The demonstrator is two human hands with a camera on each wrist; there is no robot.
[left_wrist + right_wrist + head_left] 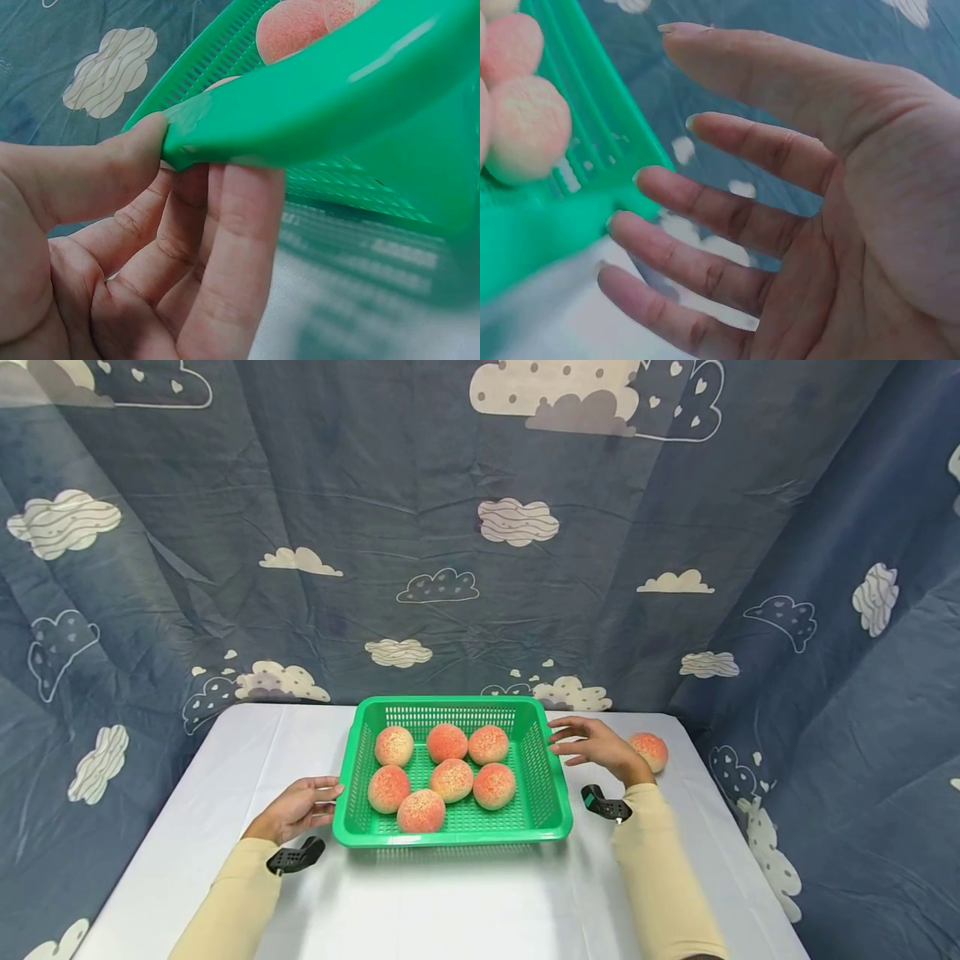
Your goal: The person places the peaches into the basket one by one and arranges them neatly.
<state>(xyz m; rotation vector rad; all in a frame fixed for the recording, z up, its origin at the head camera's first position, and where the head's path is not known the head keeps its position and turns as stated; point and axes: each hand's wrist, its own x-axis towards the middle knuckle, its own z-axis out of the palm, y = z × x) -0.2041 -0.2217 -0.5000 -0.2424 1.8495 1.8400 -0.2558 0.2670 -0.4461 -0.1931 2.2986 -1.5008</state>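
A green plastic basket with slotted walls holds several round peach-like fruits, orange-red with pale yellow speckles. At its left side, my left hand grips the rim. The left wrist view shows the thumb of that hand against the rim's edge and fingers bent up beneath the rim. My right hand is by the basket's right side, with its fingers spread. In the right wrist view, the fingers of this hand are extended, and nothing is in its palm.
One more peach-like fruit lies on the table beyond my right wrist. A white cloth covers the table. A dark blue curtain with cloud prints hangs behind and at both sides. Black straps sit at my wrists.
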